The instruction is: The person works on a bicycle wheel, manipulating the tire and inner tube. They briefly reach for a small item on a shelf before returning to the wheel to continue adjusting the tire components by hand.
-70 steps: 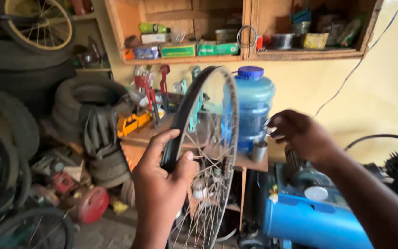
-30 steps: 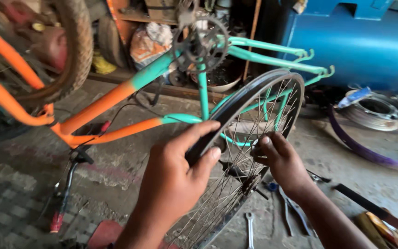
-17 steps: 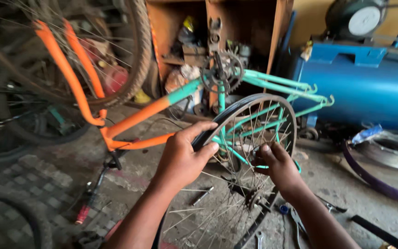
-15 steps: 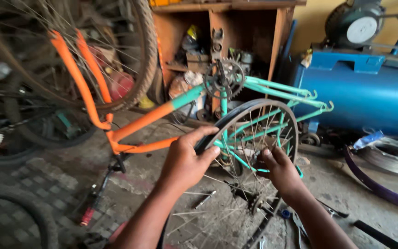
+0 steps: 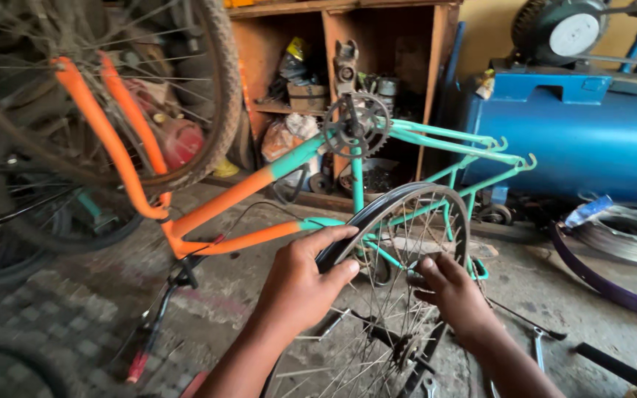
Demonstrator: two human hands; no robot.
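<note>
Dark metal rim: the left hand (image 5: 300, 284) wraps its fingers over the black edge of a spoked bicycle wheel (image 5: 399, 214), thumb on the near side, pressed closed around the rim at about 10 o'clock on the wheel.
Right hand: the right hand (image 5: 455, 295) sits inside the wheel at about 3 o'clock from the left hand, fingertips curled in among the thin wire spokes; whether they pinch one spoke or a small part on it I cannot tell.
Wheel: it stands upright low in the middle of the view, bare of tyre, its silver spokes running down to a dark hub (image 5: 399, 345) at 6 o'clock.
Frame behind: an upturned bicycle frame (image 5: 259, 184), glossy orange tubes toward 9 o'clock and teal tubes toward 2 o'clock, with a toothed steel chainring (image 5: 355, 125) at 12 o'clock from the hands.
Floor: rough grey concrete floor (image 5: 554, 295), dusty and stained, with patterned paving toward 8 o'clock; a wrench (image 5: 538, 346) lies at 4 o'clock.
Tyres: a worn, mud-coloured tyred wheel (image 5: 219, 81) hangs at 11 o'clock, more dark tyres at 9 o'clock.
Room: a wooden shelf unit (image 5: 333, 44) crammed with parts at 12 o'clock; a smooth blue cylindrical tank (image 5: 569, 147) with a motor on top at 2 o'clock; a purple rubber band (image 5: 606, 284) curves on the floor at 3 o'clock.
</note>
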